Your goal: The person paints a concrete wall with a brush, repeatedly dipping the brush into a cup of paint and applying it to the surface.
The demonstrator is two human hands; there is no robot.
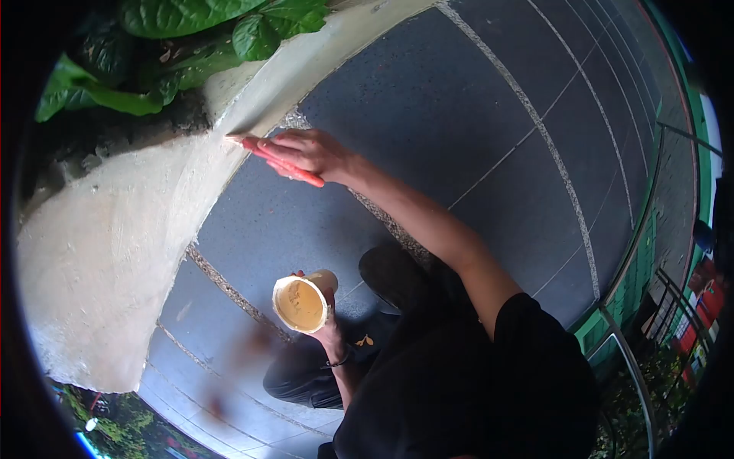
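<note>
My right hand [310,155] is closed around a paintbrush with a red handle [294,170]. The brush's tip touches the edge of a cream-coated planter wall [145,180], near its corner. Lower down, my left hand [329,325] grips a paint cup [278,314] from the side, its open mouth tilted toward me. Cream-coloured paint [300,304] is visible inside, with some residue on the inner wall. Part of my left hand is hidden behind the cup.
Green leafy plants [183,19] grow above the dark soil inside the planter. Grey floor tiles [397,99] with pebbled strips [527,103] run alongside it. My shoe [394,275] and bent knee are close to the cup. A green railing [638,268] lies at the right.
</note>
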